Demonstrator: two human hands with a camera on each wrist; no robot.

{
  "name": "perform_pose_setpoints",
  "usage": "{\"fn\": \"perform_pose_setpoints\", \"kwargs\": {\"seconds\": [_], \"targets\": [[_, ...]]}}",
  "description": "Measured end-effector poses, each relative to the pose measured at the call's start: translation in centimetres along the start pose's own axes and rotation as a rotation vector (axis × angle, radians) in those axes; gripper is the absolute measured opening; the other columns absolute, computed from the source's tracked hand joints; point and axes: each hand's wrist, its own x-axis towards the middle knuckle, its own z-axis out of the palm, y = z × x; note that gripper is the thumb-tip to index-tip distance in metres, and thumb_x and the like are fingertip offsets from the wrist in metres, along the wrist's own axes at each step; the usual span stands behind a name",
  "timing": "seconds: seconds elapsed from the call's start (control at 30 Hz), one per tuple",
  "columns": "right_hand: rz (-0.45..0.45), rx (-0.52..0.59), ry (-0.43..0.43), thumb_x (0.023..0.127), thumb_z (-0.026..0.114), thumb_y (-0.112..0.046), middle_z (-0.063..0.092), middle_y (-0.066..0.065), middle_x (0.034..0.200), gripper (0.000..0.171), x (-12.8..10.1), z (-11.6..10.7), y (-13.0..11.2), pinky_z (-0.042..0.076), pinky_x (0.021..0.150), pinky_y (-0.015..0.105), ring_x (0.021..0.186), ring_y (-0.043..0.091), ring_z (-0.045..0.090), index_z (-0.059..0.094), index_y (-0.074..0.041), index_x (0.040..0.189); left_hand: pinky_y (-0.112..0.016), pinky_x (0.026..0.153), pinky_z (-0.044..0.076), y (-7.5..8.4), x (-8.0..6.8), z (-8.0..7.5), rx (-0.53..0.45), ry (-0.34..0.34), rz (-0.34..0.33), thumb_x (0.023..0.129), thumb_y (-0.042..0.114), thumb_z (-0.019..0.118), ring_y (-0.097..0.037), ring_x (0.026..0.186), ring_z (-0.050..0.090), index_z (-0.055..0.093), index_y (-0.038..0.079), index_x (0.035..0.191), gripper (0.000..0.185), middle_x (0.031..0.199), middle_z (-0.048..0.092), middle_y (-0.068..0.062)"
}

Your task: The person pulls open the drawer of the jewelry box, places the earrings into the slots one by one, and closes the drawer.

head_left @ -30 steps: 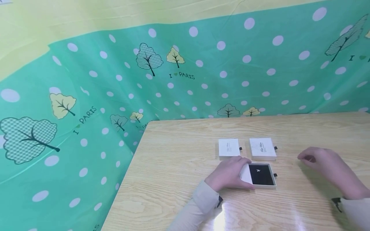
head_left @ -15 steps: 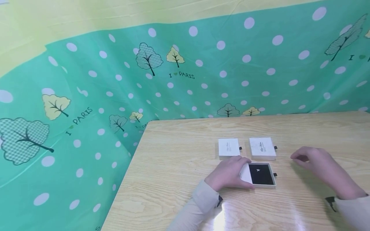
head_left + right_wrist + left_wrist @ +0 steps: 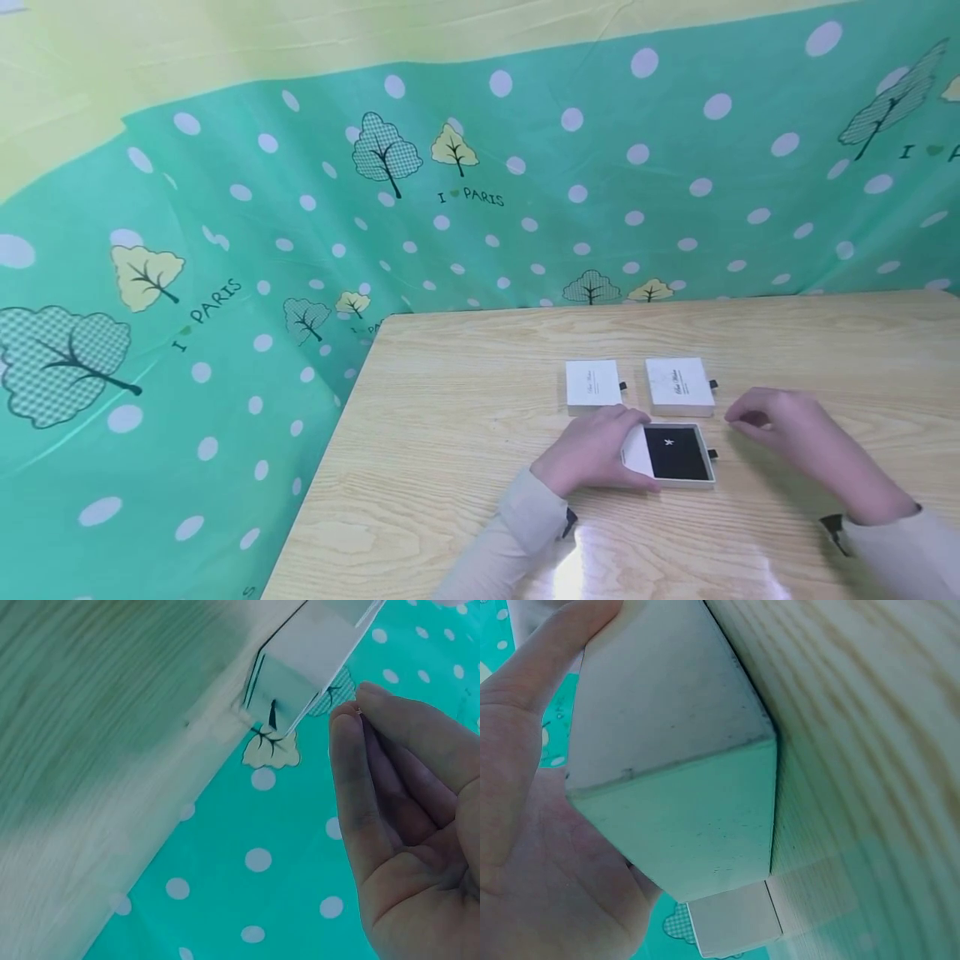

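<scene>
We face a green plastic sheet with white dots and printed trees (image 3: 480, 192) hung as a backdrop behind a pale wooden worktop (image 3: 465, 433). On that worktop we see three small boxes. Two closed white cardboard boxes sit side by side at the far side, the left white box (image 3: 593, 385) and the right white box (image 3: 679, 386), each with a small dark pull tab on its right edge. Just in front of them lies a white sliding box with its black-lined drawer pulled out (image 3: 671, 454); a tiny pale star-shaped piece (image 3: 669, 442) rests on the black lining. Our left hand (image 3: 596, 450) lies over the left end of this box, fingers and thumb curled round its white sleeve, a grip the left wrist view confirms. Our right hand (image 3: 780, 421) hovers just right of the drawer, apart from it, fingertips pressed together; whether anything is pinched between them we cannot tell. Pale beige sleeves (image 3: 517, 533) cover both forearms.
</scene>
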Motion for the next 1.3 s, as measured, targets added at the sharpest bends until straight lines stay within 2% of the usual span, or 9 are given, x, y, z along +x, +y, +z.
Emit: {"fn": "perform_pose_setpoints", "kwargs": {"seconds": [0.27, 0.53, 0.77, 1.07, 1.3], "targets": [[-0.015, 0.04, -0.019, 0.071, 0.08, 0.003, 0.072, 0.003, 0.08, 0.015, 0.6, 0.6, -1.5, 0.058, 0.063, 0.029, 0.068, 0.012, 0.066, 0.074, -0.007, 0.081, -0.015, 0.095, 0.044, 0.0, 0.0, 0.0, 0.003, 0.013, 0.01, 0.071, 0.068, 0.077, 0.0, 0.114, 0.054, 0.053, 0.026, 0.138, 0.083, 0.13, 0.058, 0.012], [-0.005, 0.058, -0.053, 0.074, 0.08, 0.001, 0.07, -0.003, 0.08, 0.015, 1.1, 0.7, -3.0, 0.058, 0.065, 0.029, 0.07, 0.01, 0.066, 0.075, -0.01, 0.081, -0.014, 0.093, 0.043, -0.1, 0.0, 0.0, 0.011, 0.023, 0.023, 0.07, 0.069, 0.077, 0.0, 0.111, 0.054, 0.053, 0.025, 0.138, 0.084, 0.128, 0.059, 0.013], [-0.024, 0.068, -0.083, 0.071, 0.081, 0.004, 0.07, -0.002, 0.079, 0.017, 1.2, 1.3, -3.7, 0.058, 0.064, 0.028, 0.069, 0.011, 0.065, 0.074, -0.009, 0.08, -0.013, 0.086, 0.044, -0.1, 0.0, 0.1, 0.01, 0.017, 0.023, 0.07, 0.068, 0.077, 0.0, 0.103, 0.053, 0.053, 0.024, 0.138, 0.084, 0.124, 0.059, 0.012], [-0.023, 0.074, -0.167, 0.075, 0.08, 0.001, 0.072, -0.001, 0.081, 0.014, 1.4, 2.4, -4.4, 0.058, 0.065, 0.03, 0.072, 0.012, 0.066, 0.075, -0.011, 0.079, -0.013, 0.088, 0.044, -0.1, 0.1, 0.2, 0.0, 0.013, 0.017, 0.071, 0.069, 0.076, 0.001, 0.107, 0.053, 0.052, 0.025, 0.139, 0.085, 0.126, 0.059, 0.013], [-0.056, 0.062, -0.176, 0.074, 0.081, 0.0, 0.071, -0.003, 0.08, 0.016, 1.5, 2.9, -4.6, 0.057, 0.066, 0.029, 0.073, 0.013, 0.066, 0.075, -0.014, 0.077, -0.012, 0.086, 0.043, -0.2, 0.1, 0.1, 0.001, 0.019, 0.021, 0.071, 0.068, 0.077, 0.001, 0.106, 0.054, 0.052, 0.025, 0.137, 0.083, 0.125, 0.06, 0.013]]}}
